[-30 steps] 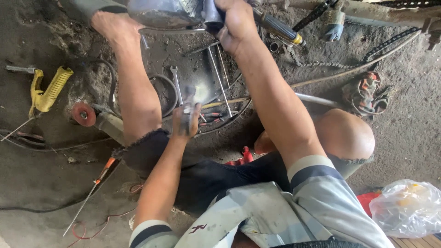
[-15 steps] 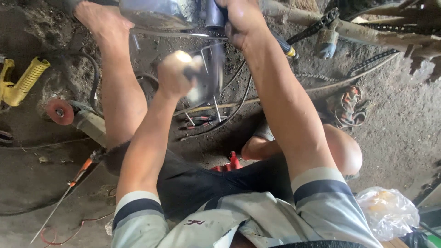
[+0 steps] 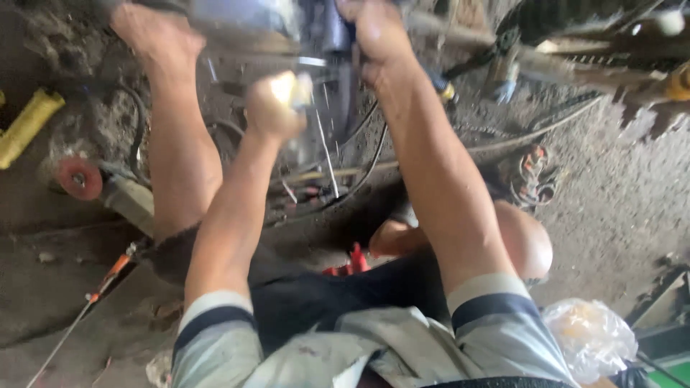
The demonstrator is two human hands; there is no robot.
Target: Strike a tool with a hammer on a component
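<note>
A person seated on a dirt floor [image 3: 632,194] works at a wheel's spokes [image 3: 325,154]. The left hand [image 3: 277,108] is closed in a fist just before the spokes; what it holds is blurred beyond telling. The right hand [image 3: 374,32] grips a dark part at the frame's top edge. An orange-handled screwdriver [image 3: 108,276] lies near the floor's left side, a plastic bag [image 3: 589,338] at lower right.

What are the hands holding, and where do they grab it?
Right hand grips a dark upright part near its top. Left hand is closed on something pale, too blurred to name.
</note>
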